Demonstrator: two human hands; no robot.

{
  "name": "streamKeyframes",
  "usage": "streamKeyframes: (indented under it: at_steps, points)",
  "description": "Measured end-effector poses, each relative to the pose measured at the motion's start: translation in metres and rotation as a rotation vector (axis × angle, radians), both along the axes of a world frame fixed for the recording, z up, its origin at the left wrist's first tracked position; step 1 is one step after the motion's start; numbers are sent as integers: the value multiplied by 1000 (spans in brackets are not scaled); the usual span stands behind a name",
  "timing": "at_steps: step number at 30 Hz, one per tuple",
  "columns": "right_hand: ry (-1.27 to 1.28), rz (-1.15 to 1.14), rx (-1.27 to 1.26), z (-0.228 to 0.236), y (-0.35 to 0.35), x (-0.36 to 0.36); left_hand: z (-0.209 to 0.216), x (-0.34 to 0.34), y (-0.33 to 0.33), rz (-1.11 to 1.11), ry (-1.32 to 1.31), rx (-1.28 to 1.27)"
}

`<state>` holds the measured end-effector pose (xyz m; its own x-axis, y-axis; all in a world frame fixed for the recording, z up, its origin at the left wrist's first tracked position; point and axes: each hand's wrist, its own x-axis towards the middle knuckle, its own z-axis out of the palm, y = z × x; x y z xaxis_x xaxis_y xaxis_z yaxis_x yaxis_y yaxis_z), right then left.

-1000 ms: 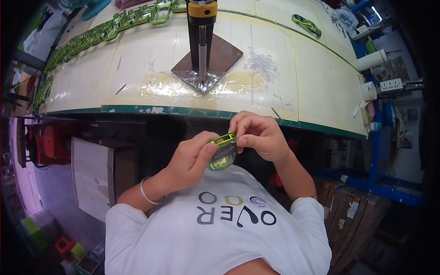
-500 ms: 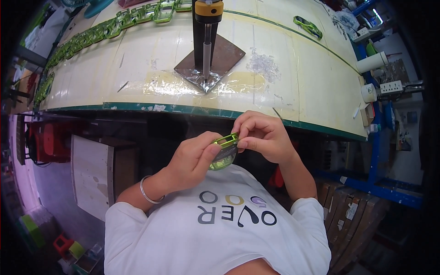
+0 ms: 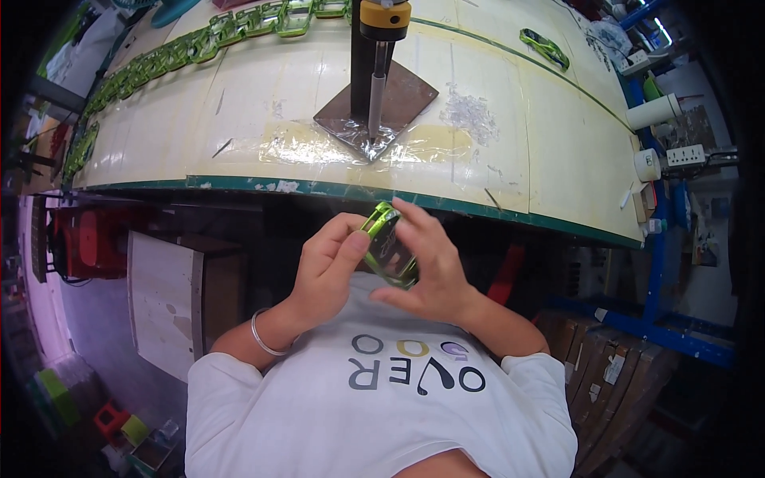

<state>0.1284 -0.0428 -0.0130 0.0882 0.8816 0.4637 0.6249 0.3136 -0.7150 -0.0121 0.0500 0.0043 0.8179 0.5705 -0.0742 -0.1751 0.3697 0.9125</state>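
In front of my chest, my left hand (image 3: pixel 325 263) is closed on a bright green plastic casing (image 3: pixel 390 253) with a dark, glossy oval face. The casing is tilted, its green rim toward my left fingers. My right hand (image 3: pixel 437 271) is at its right side with thumb and fingers spread, slightly blurred. The fingers overlap the casing's right edge; whether they press on it I cannot tell. Beyond the hands, on the worktable, stands an upright tool with a yellow collar (image 3: pixel 385 17) and a thin shaft pointing down at a brown metal plate (image 3: pixel 410 94).
A long row of similar green casings (image 3: pixel 203 44) curves along the table's left side. Another casing (image 3: pixel 545 49) lies at the far right. The table's green front edge (image 3: pixel 319 189) runs just beyond my hands. Power sockets (image 3: pixel 685 155) are at right, flattened cardboard (image 3: pixel 598 382) below.
The casing has been raised and turned more upright in my left hand. My right hand has gone from pinching at its upper end to spread fingers beside it.
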Motion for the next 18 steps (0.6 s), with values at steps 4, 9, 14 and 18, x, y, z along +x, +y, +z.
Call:
streamKeyframes:
  at_steps: [4,9,14,18]
  points:
    - [-106,-26,106,-18,7,-7,-2,3,-4,9,-9,-160]
    - [-6,98,148,-18,8,-6,-31,5,24,85,-11,736]
    - [1157,144,-221,-12,7,-18,-41,14,34,-49,-96,171]
    - [1799,152,-306,-11,30,-11,-41,20,27,-99,-99,-311]
